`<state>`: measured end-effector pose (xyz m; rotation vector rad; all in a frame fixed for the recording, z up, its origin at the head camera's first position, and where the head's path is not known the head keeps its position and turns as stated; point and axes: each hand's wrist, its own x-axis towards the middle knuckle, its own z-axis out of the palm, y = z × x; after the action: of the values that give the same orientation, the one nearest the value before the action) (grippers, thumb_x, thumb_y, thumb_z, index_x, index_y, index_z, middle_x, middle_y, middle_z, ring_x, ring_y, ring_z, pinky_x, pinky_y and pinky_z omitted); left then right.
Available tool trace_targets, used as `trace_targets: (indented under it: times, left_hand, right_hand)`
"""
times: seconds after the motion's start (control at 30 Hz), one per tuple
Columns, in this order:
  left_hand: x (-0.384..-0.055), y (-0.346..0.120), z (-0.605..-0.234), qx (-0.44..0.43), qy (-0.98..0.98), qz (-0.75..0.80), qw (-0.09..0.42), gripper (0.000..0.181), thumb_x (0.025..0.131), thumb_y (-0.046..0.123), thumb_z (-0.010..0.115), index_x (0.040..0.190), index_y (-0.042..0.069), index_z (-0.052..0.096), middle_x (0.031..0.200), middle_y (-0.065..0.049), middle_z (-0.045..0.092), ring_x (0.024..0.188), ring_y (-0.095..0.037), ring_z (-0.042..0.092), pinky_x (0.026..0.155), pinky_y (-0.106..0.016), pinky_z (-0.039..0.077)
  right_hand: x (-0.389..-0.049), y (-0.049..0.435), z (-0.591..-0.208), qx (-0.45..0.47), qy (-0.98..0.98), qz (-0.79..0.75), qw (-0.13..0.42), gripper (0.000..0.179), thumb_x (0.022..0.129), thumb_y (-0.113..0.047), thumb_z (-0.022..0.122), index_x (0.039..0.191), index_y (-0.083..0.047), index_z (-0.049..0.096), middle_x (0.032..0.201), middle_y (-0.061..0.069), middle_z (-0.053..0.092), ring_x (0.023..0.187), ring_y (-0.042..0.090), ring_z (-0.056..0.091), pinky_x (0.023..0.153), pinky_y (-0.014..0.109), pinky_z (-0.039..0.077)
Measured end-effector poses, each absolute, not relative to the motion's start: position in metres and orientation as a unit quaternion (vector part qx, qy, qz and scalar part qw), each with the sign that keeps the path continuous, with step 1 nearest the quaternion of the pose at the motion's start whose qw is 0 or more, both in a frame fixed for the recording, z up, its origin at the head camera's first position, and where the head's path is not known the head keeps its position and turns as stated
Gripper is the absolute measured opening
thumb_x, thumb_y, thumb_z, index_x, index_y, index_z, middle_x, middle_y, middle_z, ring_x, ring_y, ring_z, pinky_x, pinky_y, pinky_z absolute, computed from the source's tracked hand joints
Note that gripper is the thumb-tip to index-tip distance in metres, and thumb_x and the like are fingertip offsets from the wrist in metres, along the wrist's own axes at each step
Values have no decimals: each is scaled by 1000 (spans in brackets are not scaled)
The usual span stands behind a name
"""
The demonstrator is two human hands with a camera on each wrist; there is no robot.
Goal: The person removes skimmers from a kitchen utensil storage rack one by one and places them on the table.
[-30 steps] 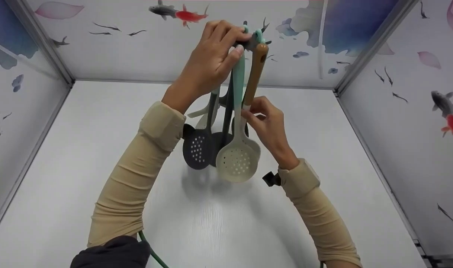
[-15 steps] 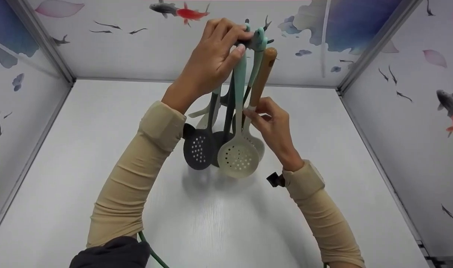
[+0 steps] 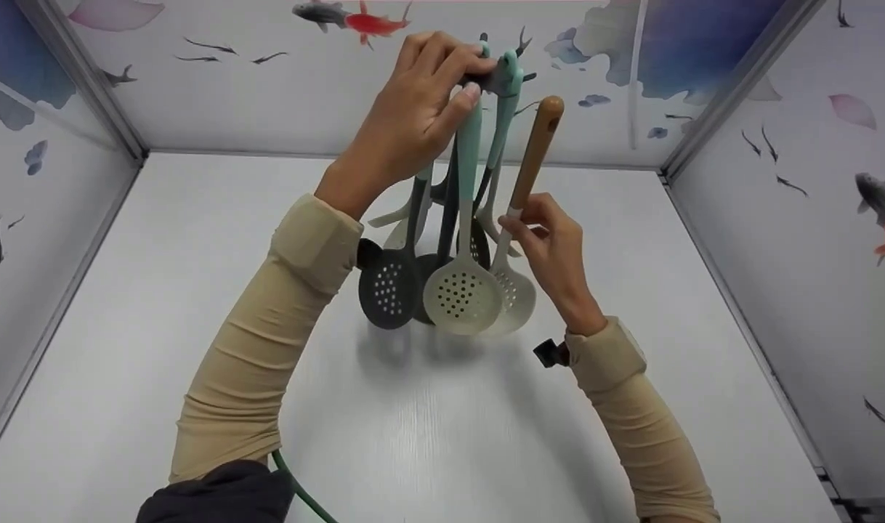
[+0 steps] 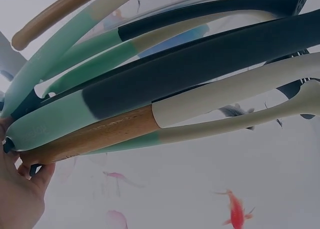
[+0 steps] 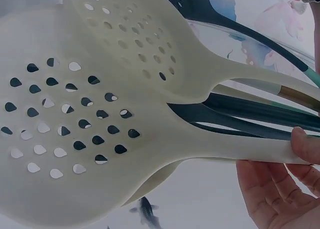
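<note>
One wooden-handled skimmer point(image 3: 524, 185), pinched by the right hand point(image 3: 555, 240), shifted, seemingly unhooked, away from the rack point(image 3: 496, 82) the left hand point(image 3: 426, 105) gripped.

At 8 o'clock, the left hand point(image 4: 21, 194) is at the ends of handles point(image 4: 175, 66) fanning toward 2. A wooden handle point(image 4: 55, 16) lies at 10, a red fish point(image 4: 236, 210) at 5.

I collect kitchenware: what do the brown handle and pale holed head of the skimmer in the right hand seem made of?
The brown handle: probably wood, smooth with a soft sheen, by its warm tone; possibly plastic. The pale head: silicone or plastic, I can't tell which, by its even, matte, cream surface without metallic glint.
</note>
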<state>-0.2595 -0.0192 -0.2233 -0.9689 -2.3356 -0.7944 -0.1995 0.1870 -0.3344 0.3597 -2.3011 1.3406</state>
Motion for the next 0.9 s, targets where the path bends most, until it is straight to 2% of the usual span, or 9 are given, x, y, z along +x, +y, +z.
trace_targets:
  times: [0.07, 0.2, 0.3, 0.53, 0.63, 0.7, 0.9]
  left_hand:
    - [-259, -19, -223, -352, -856, -290, 242, 44, 95, 36, 33, 133, 19, 50, 136, -3, 44, 129, -18, 28, 106, -26, 30]
    - [-258, -18, -222, -352, -858, -286, 242, 44, 96, 36, 33, 133, 20, 50, 136, -2, 43, 129, -17, 29, 106, -26, 30]
    - [-258, -18, -222, -352, -858, -283, 242, 44, 96, 36, 33, 133, 20, 50, 136, -2, 43, 129, -17, 29, 107, -26, 30]
    - [-258, -18, -222, -349, -860, -283, 242, 44, 95, 36, 33, 132, 19, 50, 136, -2, 44, 130, -18, 29, 108, -27, 29]
    - [-258, -19, -223, -349, -858, -287, 243, 44, 95, 36, 33, 131, 19, 51, 136, -2, 44, 130, -18, 29, 108, -27, 29]
    - [-258, -19, -223, -349, -857, -289, 243, 44, 95, 35, 33, 131, 19, 51, 136, -2, 45, 129, -18, 29, 107, -26, 29]
    - [-257, -18, -222, -350, -856, -291, 244, 44, 95, 35, 33, 132, 20, 51, 136, -2, 44, 130, -17, 28, 108, -25, 29]
  right_hand:
    - [-195, 186, -329, 125, -834, 489, 224, 17, 86, -3, 63, 99, 6, 59, 89, 17, 64, 82, 14, 64, 67, 16, 49]
    - [-199, 194, -337, 119, -830, 497, 223, 16, 86, -7, 63, 100, 2, 59, 87, 12, 64, 79, 3, 61, 67, 17, 49]
    - [-200, 199, -341, 110, -827, 507, 216, 17, 86, -8, 64, 100, 1, 60, 86, 12, 63, 78, 4, 60, 67, 18, 49]
    - [-187, 199, -329, 94, -822, 523, 205, 19, 87, -4, 62, 102, 7, 58, 85, 18, 60, 79, 32, 60, 67, 17, 48]
    - [-186, 202, -331, 89, -819, 530, 202, 21, 87, -6, 62, 103, 8, 58, 86, 18, 60, 80, 37, 59, 67, 17, 48]
    - [-187, 205, -332, 83, -818, 532, 202, 22, 86, -6, 63, 103, 7, 58, 86, 17, 60, 80, 36, 59, 66, 17, 48]
    - [-190, 214, -341, 57, -818, 540, 191, 24, 86, -6, 64, 105, 7, 58, 88, 15, 61, 78, 17, 58, 66, 19, 49]
